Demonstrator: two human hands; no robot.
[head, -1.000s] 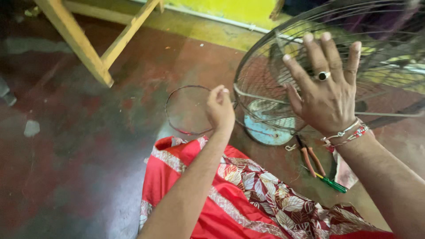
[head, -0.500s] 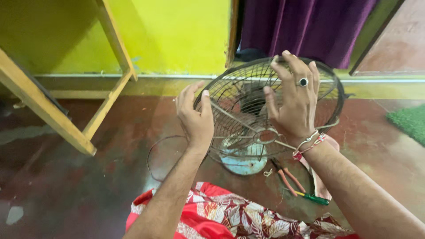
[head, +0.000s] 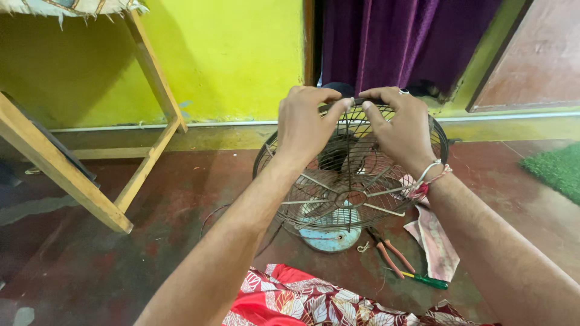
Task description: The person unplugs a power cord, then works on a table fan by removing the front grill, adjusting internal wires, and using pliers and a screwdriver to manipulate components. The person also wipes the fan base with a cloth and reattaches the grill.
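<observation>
Both hands meet at the top rim of the wire fan guard [head: 350, 181], which stands upright in the middle of the frame on its pale blue base [head: 329, 236]; the left hand [head: 305, 124] pinches the rim with curled fingers, the right hand [head: 399, 130] likewise — probably at a clip, though the fingers hide it. Best to keep the pinches close together and steady the guard so it does not tip; pliers [head: 389, 253] and a screwdriver [head: 426, 279] lie at lower right.
</observation>
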